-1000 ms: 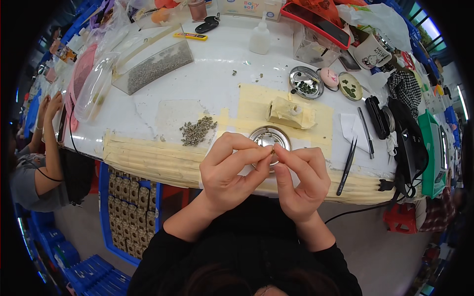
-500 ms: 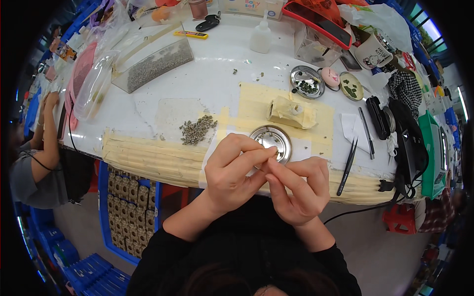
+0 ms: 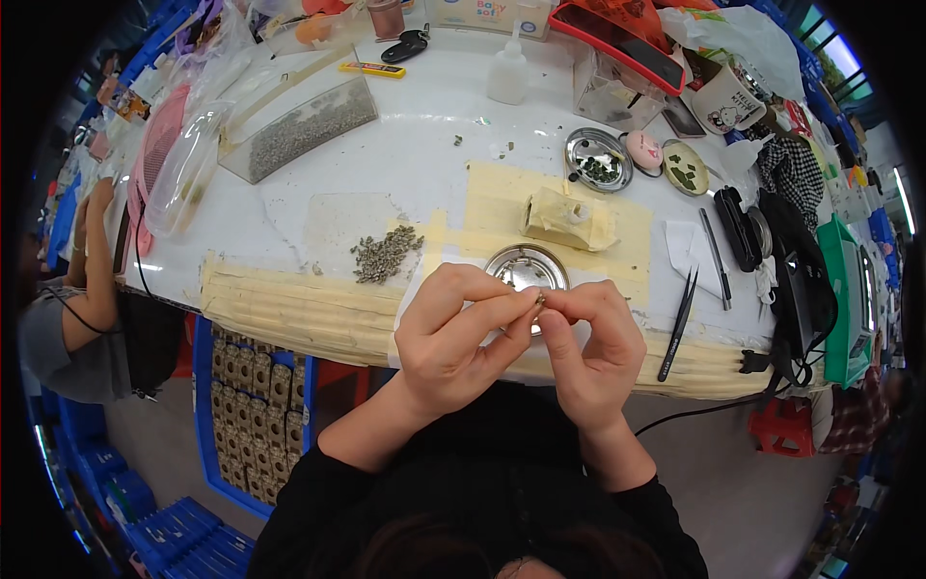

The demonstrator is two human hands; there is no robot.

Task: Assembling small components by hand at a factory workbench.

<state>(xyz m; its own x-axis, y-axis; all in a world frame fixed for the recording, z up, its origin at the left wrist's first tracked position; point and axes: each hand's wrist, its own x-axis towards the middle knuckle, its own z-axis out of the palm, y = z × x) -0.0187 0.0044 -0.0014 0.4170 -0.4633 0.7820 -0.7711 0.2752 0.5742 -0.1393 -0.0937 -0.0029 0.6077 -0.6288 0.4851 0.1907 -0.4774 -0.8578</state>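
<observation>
My left hand pinches a small grey-brown piece between thumb and fingertips, over the near edge of a round metal dish. From the other side, my right hand closes in with bent fingers. Its index fingertip meets the piece and its thumb lies just below. The piece is too small to tell its kind. Small bits lie in the dish, which my fingers partly hide. Left of it is a pile of small grey-brown pieces. Behind the dish sits a block wrapped in yellowish tape.
Black tweezers and a pen lie to the right. Farther back are a metal dish of dark green bits, a squeeze bottle and a clear tray of grey granules. At far left is another person's arm.
My right hand has turned and shifted slightly, its index finger now laid against the left fingertips and its thumb lower. The small piece shows more plainly. My left hand has barely moved.
</observation>
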